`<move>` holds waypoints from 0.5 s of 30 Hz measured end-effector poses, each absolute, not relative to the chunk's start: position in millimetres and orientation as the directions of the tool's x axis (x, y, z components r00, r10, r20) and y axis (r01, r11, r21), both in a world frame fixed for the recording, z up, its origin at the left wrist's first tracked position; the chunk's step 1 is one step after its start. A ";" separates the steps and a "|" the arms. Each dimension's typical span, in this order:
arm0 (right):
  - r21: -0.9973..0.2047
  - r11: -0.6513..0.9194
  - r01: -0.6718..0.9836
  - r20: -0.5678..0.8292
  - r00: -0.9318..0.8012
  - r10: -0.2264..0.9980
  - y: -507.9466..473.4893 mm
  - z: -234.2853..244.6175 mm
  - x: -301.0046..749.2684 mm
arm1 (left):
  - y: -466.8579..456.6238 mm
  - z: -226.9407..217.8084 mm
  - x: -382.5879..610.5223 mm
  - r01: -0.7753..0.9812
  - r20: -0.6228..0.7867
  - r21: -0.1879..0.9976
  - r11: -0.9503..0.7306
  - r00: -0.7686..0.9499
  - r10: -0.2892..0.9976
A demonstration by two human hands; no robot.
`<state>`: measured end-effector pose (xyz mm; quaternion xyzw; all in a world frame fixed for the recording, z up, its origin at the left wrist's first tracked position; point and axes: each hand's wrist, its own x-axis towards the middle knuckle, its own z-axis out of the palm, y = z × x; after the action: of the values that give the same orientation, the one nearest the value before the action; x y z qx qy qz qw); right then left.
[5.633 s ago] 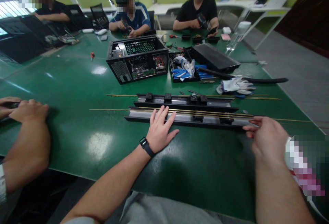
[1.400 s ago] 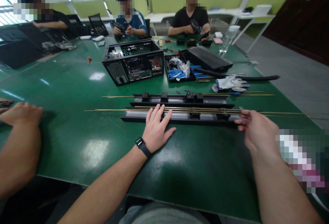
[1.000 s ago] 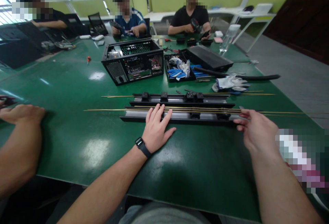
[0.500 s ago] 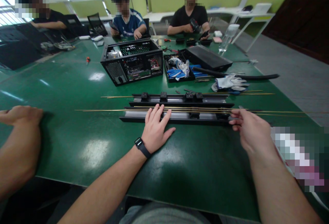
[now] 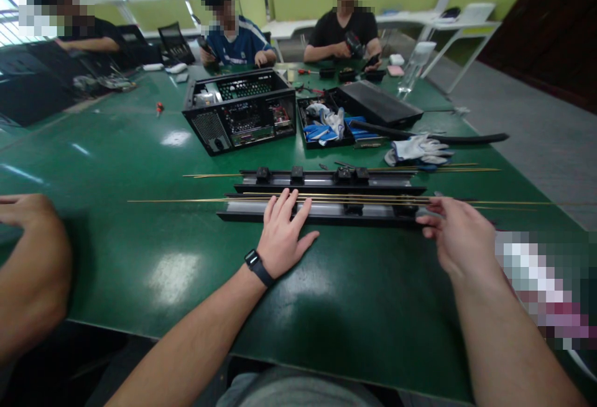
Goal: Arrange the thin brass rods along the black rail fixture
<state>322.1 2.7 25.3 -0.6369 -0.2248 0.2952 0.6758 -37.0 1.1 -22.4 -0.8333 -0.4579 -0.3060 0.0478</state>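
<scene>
My left hand (image 5: 285, 233), with a dark watch on its wrist, lies with fingers spread over the near edge of the front black rail (image 5: 321, 218). Its fingertips reach the thin golden rods (image 5: 326, 200) that run lengthwise above this rail. At the rail's right end, my right hand (image 5: 461, 233) pinches a golden rod between thumb and fingers; whether it holds more than one cannot be made out. Just behind lies a second black rail (image 5: 321, 188) with several small black blocks (image 5: 297, 174) on it and more golden rods (image 5: 212, 175) beside it.
Beyond the rails stand an open black computer case (image 5: 252, 122) and a tray (image 5: 326, 144) of gloves. A white glove (image 5: 420, 150), black tube (image 5: 471, 140) and clear bottle (image 5: 413, 71) are at right. Another person's arm (image 5: 40, 270) rests at left; several people sit opposite.
My right hand has shifted slightly right, while the left end of a golden rod sits a little farther left. My left hand stays put. The neighbouring person's arm at left has drawn slightly left.
</scene>
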 end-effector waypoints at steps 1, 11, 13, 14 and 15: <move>-0.992 0.020 -0.123 -0.080 0.748 0.659 3.2 25.9 322.9 | 0.9 -22.1 -36.8 0.793 0.553 0.202 -0.574 0.391 0.736; -0.995 -0.022 -0.102 -0.090 0.736 0.671 3.6 27.8 321.7 | 0.6 -20.4 -37.3 0.794 0.541 0.211 -0.570 0.390 0.745; -0.996 -0.019 -0.090 -0.081 0.763 0.642 3.2 28.7 320.5 | 0.5 -20.0 -37.2 0.794 0.536 0.217 -0.568 0.390 0.749; -0.996 -0.025 -0.082 -0.079 0.760 0.646 3.0 28.9 319.7 | 0.4 -19.7 -37.1 0.794 0.532 0.221 -0.566 0.388 0.752; -0.997 -0.033 -0.075 -0.078 0.744 0.663 2.6 29.0 318.9 | 0.2 -19.5 -37.0 0.795 0.530 0.224 -0.564 0.386 0.755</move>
<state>318.9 2.6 29.0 -0.6620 -0.2221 0.2801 0.6588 -37.0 0.2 -19.5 -0.8319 -0.4657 -0.3000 0.0333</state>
